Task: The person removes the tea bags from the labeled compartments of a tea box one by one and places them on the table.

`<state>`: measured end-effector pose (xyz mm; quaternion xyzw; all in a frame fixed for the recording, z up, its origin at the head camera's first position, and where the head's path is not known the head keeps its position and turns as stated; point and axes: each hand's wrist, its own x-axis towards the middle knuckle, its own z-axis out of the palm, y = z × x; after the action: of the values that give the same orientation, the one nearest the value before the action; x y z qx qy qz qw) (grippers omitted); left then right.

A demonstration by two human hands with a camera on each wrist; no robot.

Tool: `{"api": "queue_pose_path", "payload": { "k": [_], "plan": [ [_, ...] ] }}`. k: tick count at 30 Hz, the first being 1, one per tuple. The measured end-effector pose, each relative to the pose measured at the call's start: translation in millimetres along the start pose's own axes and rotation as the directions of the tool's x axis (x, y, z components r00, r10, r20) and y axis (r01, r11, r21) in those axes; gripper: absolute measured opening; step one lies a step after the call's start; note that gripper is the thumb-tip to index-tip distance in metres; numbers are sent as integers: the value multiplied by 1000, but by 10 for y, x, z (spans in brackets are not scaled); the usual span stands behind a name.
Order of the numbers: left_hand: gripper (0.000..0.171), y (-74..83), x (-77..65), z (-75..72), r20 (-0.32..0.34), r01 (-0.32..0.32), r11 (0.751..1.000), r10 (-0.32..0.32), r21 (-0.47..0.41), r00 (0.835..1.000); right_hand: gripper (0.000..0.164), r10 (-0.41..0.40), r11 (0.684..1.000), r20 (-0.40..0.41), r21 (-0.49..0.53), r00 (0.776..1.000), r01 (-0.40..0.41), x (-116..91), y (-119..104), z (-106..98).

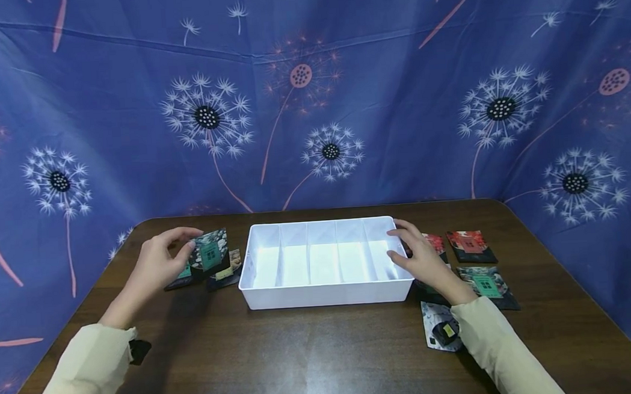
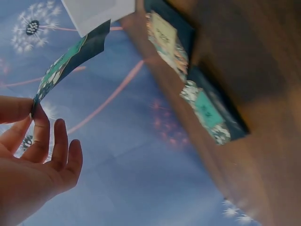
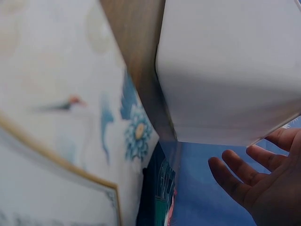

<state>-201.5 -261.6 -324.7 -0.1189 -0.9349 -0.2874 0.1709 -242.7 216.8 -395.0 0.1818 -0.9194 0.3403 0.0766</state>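
Observation:
My left hand (image 1: 159,258) pinches a flat sachet with a green label (image 1: 210,251) by its edge, raised above the table left of the tray. The left wrist view shows this sachet (image 2: 70,61) between thumb and forefinger, the other fingers (image 2: 60,141) loosely bent. A white tray with several compartments (image 1: 329,294) stands in the middle. At its right end is my right hand (image 1: 425,262), with fingertips over the rim. In the right wrist view the right fingers (image 3: 230,176) are spread and slightly bent beside the tray's wall (image 3: 225,94).
Behind the held sachet lie a yellow-labelled sachet (image 2: 164,37) and another green-labelled one (image 2: 207,110). Right of the tray are a red sachet (image 1: 470,246), a green-labelled sachet (image 1: 488,286) and a pale one (image 1: 432,328), with others partly under the right arm. A blue dandelion-print cloth (image 1: 309,101) hangs behind.

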Motion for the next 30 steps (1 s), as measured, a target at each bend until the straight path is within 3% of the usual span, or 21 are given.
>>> {"api": "queue_pose_path", "payload": {
  "k": [5,11,22,27,30],
  "plan": [
    [20,-127,-79,-22,73,26,1000,-26,-2,997,43,-6,1000,-7,-9,1000,6,12,-10,3],
    [21,-278,-163,-25,190,67,998,-62,-21,980,42,-18,1000,-22,-22,1000,18,11,-16,9],
    [21,-576,-247,-28,236,-3,998,20,-70,971,41,-20,999,-12,-37,1000,19,4,-26,6],
    [21,-667,-278,-47,288,18,999,-9,-28,958,41,-19,999,-11,-37,1000,19,0,-26,9],
    [24,-712,-295,-49,318,-16,1000,8,23,948,40,-16,999,-12,-39,1000,15,-5,-24,11]
  ]
}}
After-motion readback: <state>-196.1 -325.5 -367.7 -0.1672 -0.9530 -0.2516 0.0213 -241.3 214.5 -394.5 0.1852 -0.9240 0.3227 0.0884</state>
